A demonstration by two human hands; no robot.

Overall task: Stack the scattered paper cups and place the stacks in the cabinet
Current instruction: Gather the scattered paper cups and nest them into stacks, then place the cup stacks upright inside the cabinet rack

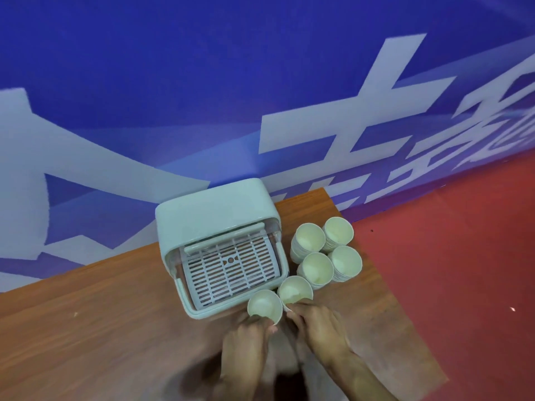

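Wooden desk [86, 328] across the lower left and middle of the frame, blue wall [144, 68] with large pale lettering above, red floor [448, 270] at right. Just left of centre, on the desk against the wall: pale green cabinet [214, 206], front lid up, slatted white tray [228, 270] showing inside, nothing on it.

Below the cabinet's lower right corner: left hand [246, 351], fingers closed around a cup [265, 306] from beneath, mouth of the cup tilted toward the camera. Touching it at its right: second cup [295, 290], gripped low down by the right hand [321, 328], fingers curled at its base. Both hands blurred; whether each cup is single or a short stack, cannot tell.

Further right and up, beside the cabinet's right side near the desk's edge: four stacks of cups, upright, mouths up, packed close together, ribbed with layered rims. Upper pair [309, 241] and [337, 231]; lower pair [317, 269] and [346, 261]. Lower left stack just beside the right-hand cup.
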